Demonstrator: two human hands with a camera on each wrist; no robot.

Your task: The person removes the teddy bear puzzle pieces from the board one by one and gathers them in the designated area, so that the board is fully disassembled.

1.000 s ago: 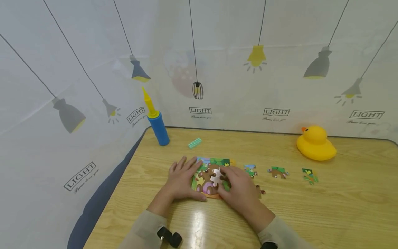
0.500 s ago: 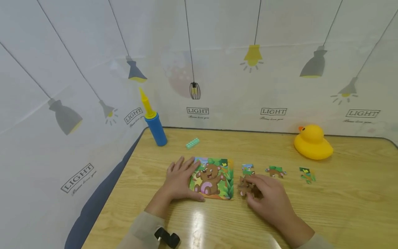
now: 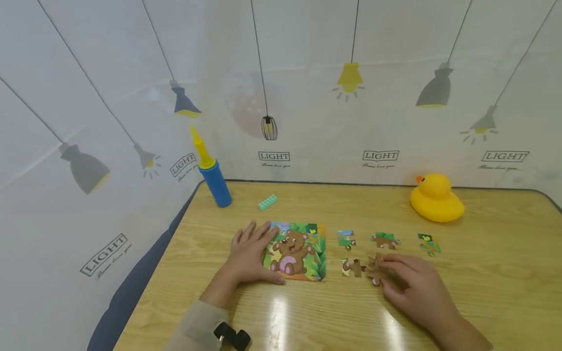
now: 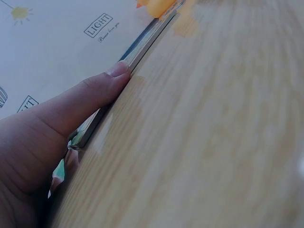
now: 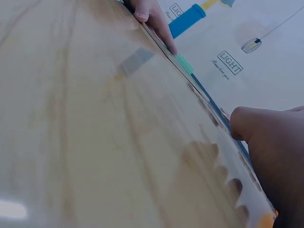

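A bear jigsaw board (image 3: 298, 249) lies flat on the wooden table (image 3: 307, 317). My left hand (image 3: 251, 251) rests flat on the board's left edge, with its thumb (image 4: 95, 92) along the near edge. To the right, my right hand (image 3: 397, 274) lies low over the table, fingertips on a brown puzzle piece (image 3: 374, 272). Another brown piece (image 3: 352, 267) lies just left of it, free. The right wrist view shows my right hand (image 5: 268, 142) close to the tabletop.
Three loose pieces (image 3: 346, 239) (image 3: 385, 240) (image 3: 428, 243) lie in a row beyond my right hand. A yellow duck (image 3: 436, 197) sits at the back right. A blue and yellow pump (image 3: 211, 170) and a teal brick (image 3: 267, 202) stand at the back left.
My right hand lifted a piece off the bear board, carried it right and down to the table, and now rests farther right. My left hand stayed on the board.
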